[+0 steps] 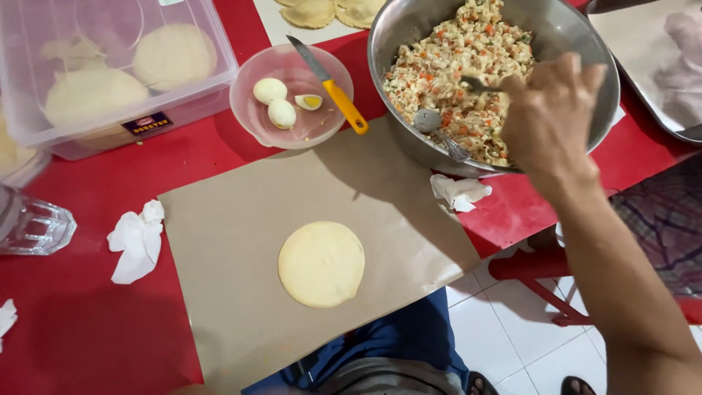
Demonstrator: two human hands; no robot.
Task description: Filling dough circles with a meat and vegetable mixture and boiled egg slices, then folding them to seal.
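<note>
Spoon in hand: the right hand (pixel 550 117) is reaching into the steel bowl (pixel 570 36), its fingers closing tight around the handle of a spoon (pixel 475 85) whose tip is digging into the filling (pixel 457 73).
Filling: a chopped mix of pale, orange and green bits is filling the bowl's left half; a second spoon (pixel 437 130) is lying in it near the front wall.
Doing it well: judging by the small round waiting, a modest, level scoop is looking wiser than a heaped one, lifted clear of the rim so nothing is dropping on the table (pixel 88 329).
Dough round: a flat yellow disc (pixel 321 263) is lying on brown paper (pixel 234 219), well apart from the bowl, nearer the person.
Left hand: it is not showing in view.
Around: a pink bowl (pixel 252 117) is holding peeled eggs (pixel 276 102) and a yellow-handled knife (pixel 329 84); a clear plastic box (pixel 212 44) is holding more dough rounds; crumpled tissues (pixel 137 241) are lying on the red table.
</note>
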